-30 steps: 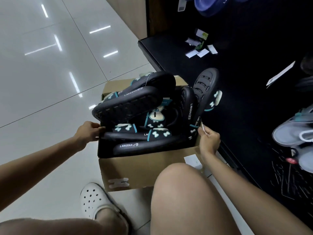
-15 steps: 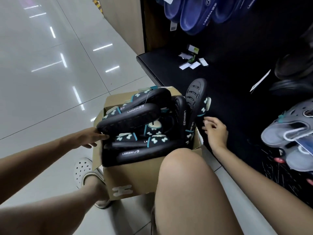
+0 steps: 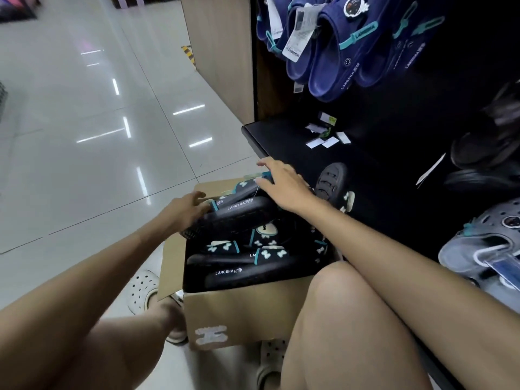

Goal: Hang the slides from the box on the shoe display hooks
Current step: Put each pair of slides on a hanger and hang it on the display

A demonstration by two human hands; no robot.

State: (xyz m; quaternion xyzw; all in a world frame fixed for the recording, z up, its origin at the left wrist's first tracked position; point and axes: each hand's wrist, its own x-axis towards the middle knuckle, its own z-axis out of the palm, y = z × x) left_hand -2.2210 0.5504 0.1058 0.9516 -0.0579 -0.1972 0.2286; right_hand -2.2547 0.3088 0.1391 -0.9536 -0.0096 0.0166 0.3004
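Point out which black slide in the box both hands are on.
The top slide, lying sole-up across the pile with LANGSHA on its side: left hand at one end, right hand at the other. The other slides lie untouched beneath in the box.
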